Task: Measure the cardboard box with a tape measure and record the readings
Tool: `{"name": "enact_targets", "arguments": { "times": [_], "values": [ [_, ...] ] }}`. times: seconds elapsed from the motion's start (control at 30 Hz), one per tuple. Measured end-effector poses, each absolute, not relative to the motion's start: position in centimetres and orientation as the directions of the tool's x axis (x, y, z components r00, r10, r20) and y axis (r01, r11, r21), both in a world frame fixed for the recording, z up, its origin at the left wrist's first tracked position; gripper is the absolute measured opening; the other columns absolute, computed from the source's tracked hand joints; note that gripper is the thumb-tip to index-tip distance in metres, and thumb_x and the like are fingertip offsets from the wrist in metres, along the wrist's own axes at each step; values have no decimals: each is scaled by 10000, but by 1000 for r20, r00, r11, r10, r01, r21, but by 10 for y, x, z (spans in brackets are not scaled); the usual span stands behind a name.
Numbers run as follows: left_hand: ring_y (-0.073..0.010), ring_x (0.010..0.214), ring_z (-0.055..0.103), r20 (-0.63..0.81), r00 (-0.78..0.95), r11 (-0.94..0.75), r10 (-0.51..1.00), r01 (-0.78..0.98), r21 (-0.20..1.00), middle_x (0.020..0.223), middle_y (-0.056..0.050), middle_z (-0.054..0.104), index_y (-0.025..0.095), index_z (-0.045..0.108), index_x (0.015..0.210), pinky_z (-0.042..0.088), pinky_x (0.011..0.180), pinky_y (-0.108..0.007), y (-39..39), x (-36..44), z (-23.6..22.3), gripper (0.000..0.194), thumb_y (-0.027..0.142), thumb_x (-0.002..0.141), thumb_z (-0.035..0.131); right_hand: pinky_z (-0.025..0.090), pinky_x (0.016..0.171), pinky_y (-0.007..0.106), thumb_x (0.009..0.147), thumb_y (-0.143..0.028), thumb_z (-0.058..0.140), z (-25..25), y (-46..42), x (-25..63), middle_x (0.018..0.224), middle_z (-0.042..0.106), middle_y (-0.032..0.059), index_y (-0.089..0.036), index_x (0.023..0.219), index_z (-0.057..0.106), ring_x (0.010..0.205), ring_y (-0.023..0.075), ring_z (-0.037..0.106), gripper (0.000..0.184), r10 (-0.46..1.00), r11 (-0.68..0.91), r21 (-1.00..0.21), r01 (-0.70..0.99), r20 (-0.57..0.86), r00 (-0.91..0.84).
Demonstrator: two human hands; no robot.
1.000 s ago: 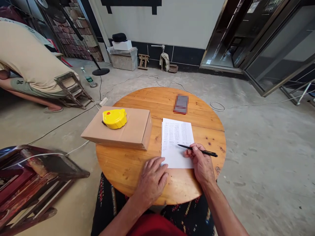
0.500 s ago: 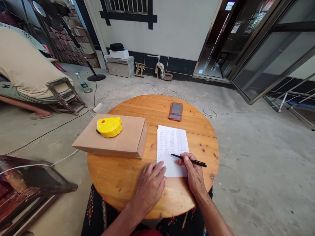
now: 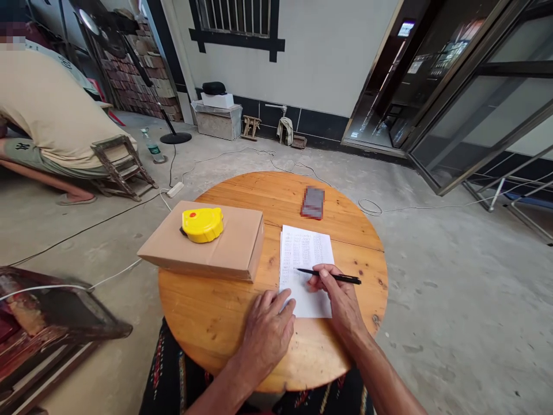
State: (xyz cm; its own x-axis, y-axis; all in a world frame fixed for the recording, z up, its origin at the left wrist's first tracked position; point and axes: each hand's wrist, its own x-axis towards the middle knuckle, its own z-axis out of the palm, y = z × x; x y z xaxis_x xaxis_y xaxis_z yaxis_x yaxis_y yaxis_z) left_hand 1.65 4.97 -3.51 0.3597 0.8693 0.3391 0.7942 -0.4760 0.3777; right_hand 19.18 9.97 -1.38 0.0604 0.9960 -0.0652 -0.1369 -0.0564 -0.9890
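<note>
Under loosely spread left hand's (image 3: pixel 271 324) fingertips and right hand (image 3: pixel 340 295) with pinched pen (image 3: pixel 348 279), paper (image 3: pixel 303 257).

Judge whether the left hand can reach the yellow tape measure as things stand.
Probably yes: the left hand, partly on the paper, grips nothing visible, and the yellow tape measure sits uncovered on the cardboard box.

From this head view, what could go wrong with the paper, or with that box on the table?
Only the fingertips of the left hand seem to rest on the white handwritten paper sheet, near its lower left corner, so it might skew under the slim black pen in the right hand.

The brown cardboard box overhangs the round wooden table's left edge; a bump could shift it and the yellow tape measure on top.
</note>
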Motion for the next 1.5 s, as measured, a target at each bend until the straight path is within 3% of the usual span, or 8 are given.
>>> {"name": "enact_targets", "arguments": {
  "times": [0.23,0.63,0.9,1.07,1.17,1.33,1.5],
  "values": [
    [-237,991,529,338,340,-456,877,810,368,1261,-22,636,217,633,1129,483,841,-421,49,18,-39,273,151,871,574,448,629,261,845,-465,668,-25,117,169,712,676,1,-195,914,654,590,124,585,280,992,-123,-958,-259,-108,-72],
    [-232,976,533,325,332,-437,885,834,336,1256,-24,633,219,621,1127,483,828,-410,49,20,-38,255,149,892,554,427,534,220,834,-444,691,-21,113,188,561,549,-50,-191,758,574,523,103,558,289,989,-136,-941,-310,-150,20],
    [-247,1001,533,311,335,-435,889,829,351,1259,-51,640,209,644,1128,495,852,-431,49,19,-36,266,160,885,550,412,504,234,855,-464,652,-35,115,182,535,563,-49,-205,763,556,486,115,531,291,995,-65,-964,-259,-82,54],
    [-264,982,546,330,306,-423,893,822,381,1205,-62,666,200,674,1060,507,825,-450,52,23,-31,205,220,898,550,378,511,248,867,-454,632,-34,110,182,542,576,-41,-210,767,558,482,117,476,274,996,-6,-996,-93,-14,87],
    [-247,941,559,360,287,-421,888,822,383,1163,-58,679,209,679,1022,512,792,-425,54,24,-33,194,179,908,525,364,516,260,865,-462,622,-33,108,181,541,581,-32,-206,797,590,494,128,463,268,996,5,-1000,2,5,85],
    [-240,936,560,369,279,-416,887,828,375,1180,-41,676,211,667,1043,518,782,-414,53,24,-37,226,111,888,536,379,536,275,891,-454,573,-32,106,179,559,612,-17,-204,878,637,518,146,499,259,997,-12,-1000,23,-11,73],
    [-232,903,558,380,299,-440,875,817,373,1195,-25,679,208,670,1016,523,761,-402,54,24,-38,221,88,876,548,403,542,274,851,-411,620,-31,105,178,559,582,-29,-213,773,601,508,143,522,214,997,5,-998,56,9,76]
  ]
}}
